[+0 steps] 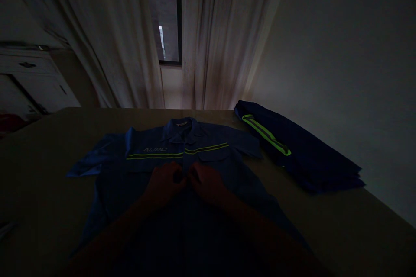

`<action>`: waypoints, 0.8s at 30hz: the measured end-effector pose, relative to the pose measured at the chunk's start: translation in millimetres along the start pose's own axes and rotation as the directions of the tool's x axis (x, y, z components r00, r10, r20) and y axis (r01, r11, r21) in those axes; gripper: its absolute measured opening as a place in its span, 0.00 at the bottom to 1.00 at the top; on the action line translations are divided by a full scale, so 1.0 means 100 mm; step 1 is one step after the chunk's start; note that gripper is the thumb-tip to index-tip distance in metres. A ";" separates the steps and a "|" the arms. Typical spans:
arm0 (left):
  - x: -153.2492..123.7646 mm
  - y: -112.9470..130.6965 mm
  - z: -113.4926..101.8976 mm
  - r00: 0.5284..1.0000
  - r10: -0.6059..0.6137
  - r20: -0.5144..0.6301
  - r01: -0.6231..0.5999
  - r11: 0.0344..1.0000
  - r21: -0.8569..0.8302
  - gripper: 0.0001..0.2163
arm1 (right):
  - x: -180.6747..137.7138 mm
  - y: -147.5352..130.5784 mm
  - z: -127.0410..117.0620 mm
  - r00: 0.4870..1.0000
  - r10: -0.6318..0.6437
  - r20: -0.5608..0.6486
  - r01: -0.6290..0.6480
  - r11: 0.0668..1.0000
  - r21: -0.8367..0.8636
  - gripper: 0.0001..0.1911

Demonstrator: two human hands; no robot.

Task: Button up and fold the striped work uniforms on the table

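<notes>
A dark blue short-sleeved work shirt (208, 147) with a yellow-green reflective band across the chest lies flat, front up, on the table (42, 173), collar away from me. My left hand (164, 184) and my right hand (206, 184) meet at the shirt's front placket just below the band. Both hands have their fingers curled and pinched on the fabric at the centre line. The dim light hides what exactly sits between the fingertips.
A stack of folded dark blue garments (292, 147) with a yellow-green stripe lies at the table's right side near the wall. Pale curtains (211, 39) and a window stand behind the table. A white cabinet (32, 82) is at the far left.
</notes>
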State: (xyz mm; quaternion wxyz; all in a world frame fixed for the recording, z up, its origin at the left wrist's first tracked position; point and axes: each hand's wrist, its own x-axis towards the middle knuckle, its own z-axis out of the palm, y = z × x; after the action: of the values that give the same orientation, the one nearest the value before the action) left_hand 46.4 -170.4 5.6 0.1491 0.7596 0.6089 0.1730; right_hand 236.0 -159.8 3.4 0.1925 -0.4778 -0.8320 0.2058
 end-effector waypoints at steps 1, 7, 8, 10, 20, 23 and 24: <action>0.00 0.01 0.00 1.000 -0.001 0.000 0.001 1.000 0.006 0.08 | 0.00 0.00 0.00 1.000 0.002 -0.002 -0.002 1.000 0.004 0.09; -0.01 0.01 0.01 1.000 0.013 0.004 -0.013 0.999 0.052 0.07 | -0.01 -0.03 -0.03 1.000 0.018 0.013 -0.018 1.000 0.009 0.09; 0.00 0.01 0.01 1.000 0.012 0.003 -0.013 0.998 0.053 0.07 | -0.01 -0.03 -0.03 1.000 0.014 0.015 -0.014 1.000 0.009 0.08; 0.00 0.01 0.02 1.000 0.014 0.001 -0.014 0.999 0.049 0.07 | -0.01 -0.02 -0.03 1.000 0.001 0.017 -0.001 1.000 0.013 0.08; -0.02 0.02 0.01 1.000 0.021 -0.010 -0.021 0.999 0.032 0.07 | -0.01 0.00 0.00 1.000 -0.029 0.005 0.029 0.999 0.018 0.09; -0.03 0.03 0.00 1.000 0.023 -0.002 -0.022 0.999 0.044 0.07 | -0.01 0.01 0.01 1.000 -0.025 0.000 0.025 0.999 0.026 0.09; -0.03 0.04 0.00 1.000 0.022 0.000 -0.022 0.999 0.047 0.06 | -0.01 0.02 0.01 1.000 -0.024 0.000 0.024 0.999 0.027 0.09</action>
State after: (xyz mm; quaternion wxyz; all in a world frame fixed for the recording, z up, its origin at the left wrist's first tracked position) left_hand 49.2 -174.3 6.8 0.1290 0.7696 0.6044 0.1605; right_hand 237.0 -160.1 1.5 0.2013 -0.4651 -0.8349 0.2146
